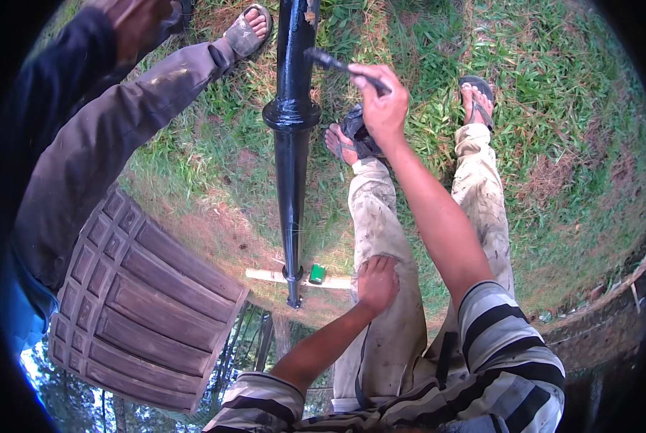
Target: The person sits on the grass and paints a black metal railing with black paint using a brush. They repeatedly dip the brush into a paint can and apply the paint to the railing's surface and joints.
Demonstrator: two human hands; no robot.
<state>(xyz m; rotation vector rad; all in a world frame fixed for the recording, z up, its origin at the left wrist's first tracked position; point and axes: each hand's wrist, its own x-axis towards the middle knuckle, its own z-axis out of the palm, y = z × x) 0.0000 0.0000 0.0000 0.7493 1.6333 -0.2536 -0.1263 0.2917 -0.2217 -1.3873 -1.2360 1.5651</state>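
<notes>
My right hand is closed round the dark handle of a paintbrush. The bristle end reaches the right side of a long black pole, at its upper part; I cannot tell if it is touching. The pole shines as if wet, has a wide collar, and shows a small unpainted brownish patch near the top edge. My left hand rests with fingers laid out on my knee, over stained pale trousers, holding nothing.
Another person stands at left: a blurred hand, dark trousers and a sandal. A brown panelled wooden piece is at lower left. A green container stands by a pale strip near the pole's thin end. Grass surrounds us.
</notes>
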